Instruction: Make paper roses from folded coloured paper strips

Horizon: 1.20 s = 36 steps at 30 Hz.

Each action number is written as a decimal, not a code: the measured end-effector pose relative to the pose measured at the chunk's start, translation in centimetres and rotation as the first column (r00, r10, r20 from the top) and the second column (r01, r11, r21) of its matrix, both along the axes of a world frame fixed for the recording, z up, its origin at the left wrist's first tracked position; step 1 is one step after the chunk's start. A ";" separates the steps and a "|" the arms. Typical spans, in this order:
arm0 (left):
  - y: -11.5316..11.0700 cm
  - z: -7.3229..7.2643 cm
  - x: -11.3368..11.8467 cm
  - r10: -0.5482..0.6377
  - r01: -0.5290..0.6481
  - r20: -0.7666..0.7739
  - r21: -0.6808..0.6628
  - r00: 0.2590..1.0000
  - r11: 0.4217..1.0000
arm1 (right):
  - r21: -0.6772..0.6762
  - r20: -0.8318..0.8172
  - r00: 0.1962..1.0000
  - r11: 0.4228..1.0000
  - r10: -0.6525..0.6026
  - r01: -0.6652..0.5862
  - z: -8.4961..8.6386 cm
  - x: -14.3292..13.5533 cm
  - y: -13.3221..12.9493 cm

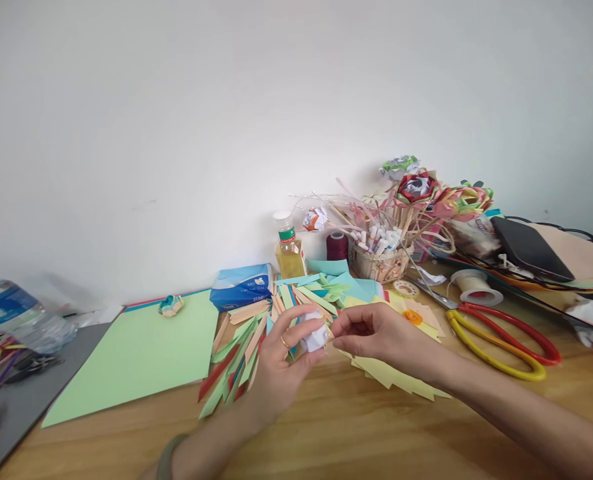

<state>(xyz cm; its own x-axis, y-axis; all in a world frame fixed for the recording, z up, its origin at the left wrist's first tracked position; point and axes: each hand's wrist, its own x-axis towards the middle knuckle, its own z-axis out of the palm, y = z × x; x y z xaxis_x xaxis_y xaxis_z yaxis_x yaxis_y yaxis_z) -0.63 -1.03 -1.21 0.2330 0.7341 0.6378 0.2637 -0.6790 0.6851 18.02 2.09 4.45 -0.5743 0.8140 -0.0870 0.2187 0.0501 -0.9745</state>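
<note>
My left hand (289,347), with a ring on one finger, is closed around a small white folded paper piece (314,335) above the wooden table. The thumb and fingertips of my right hand (364,330) pinch together at the right side of that paper. A small pale yellowish bit shows by those fingertips, too small to name. Behind and under my hands lie many folded paper strips (244,353) in green, peach, red and blue. Yellow paper sheets (394,375) lie fanned out below my right hand.
Red and yellow-handled scissors (501,340) lie at the right beside a white spool (475,287). A bottle of yellow liquid (290,250), a tissue pack (241,287) and a basket (381,263) near paper flowers (416,187) stand at the back. Green paper (146,360) and a water bottle (21,313) are left.
</note>
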 end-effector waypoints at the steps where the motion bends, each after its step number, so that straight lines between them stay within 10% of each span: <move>1: 0.0 0.1 0.0 0.010 -0.009 -0.013 0.023 1.000 1.000 | 0.024 0.015 1.000 1.000 -0.017 0.017 0.0 0.0 -0.1; 6: -0.3 0.3 0.1 0.023 -0.013 -0.071 0.131 0.997 0.991 | 0.255 0.133 0.983 0.963 -0.125 0.088 -0.2 -0.2 -0.6; 12: -0.7 0.7 0.5 -0.008 0.108 0.294 -0.323 0.956 0.940 | 0.656 0.186 0.921 0.741 -0.342 0.142 -0.3 0.0 -1.4; 21: 0.5 1.8 0.0 -0.037 0.423 0.488 -0.714 0.872 0.557 | 0.988 0.147 0.951 0.083 -0.270 -0.129 -0.9 0.5 -1.0; 26: 1.0 1.3 -0.4 -0.078 0.652 0.652 -0.730 0.754 0.203 | 0.956 0.210 0.959 -0.166 -0.188 -0.242 -0.1 1.4 -0.8; 28: 1.0 1.3 -0.4 -0.060 0.685 0.685 -0.714 0.726 0.146 | 0.938 0.238 0.960 -0.223 -0.147 -0.266 0.0 1.8 -0.6; 31: 0.6 1.9 -0.2 -0.056 0.655 0.664 -0.715 0.745 0.243 | 0.945 0.254 0.958 -0.176 -0.131 -0.274 -0.3 1.9 -0.3; 36: 0.1 3.2 0.4 0.012 0.549 0.624 -0.697 0.781 0.461 | 0.956 0.002 0.972 0.287 -0.236 0.068 -0.7 0.9 -0.6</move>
<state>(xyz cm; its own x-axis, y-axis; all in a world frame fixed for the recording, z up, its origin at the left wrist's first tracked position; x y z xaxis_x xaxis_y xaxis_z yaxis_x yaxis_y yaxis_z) -0.27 -0.93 1.99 0.3964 0.9073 -0.1404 -0.3700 0.2979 0.8800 18.95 1.49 3.75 -0.4828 0.4498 0.7514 0.4365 0.8674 -0.2389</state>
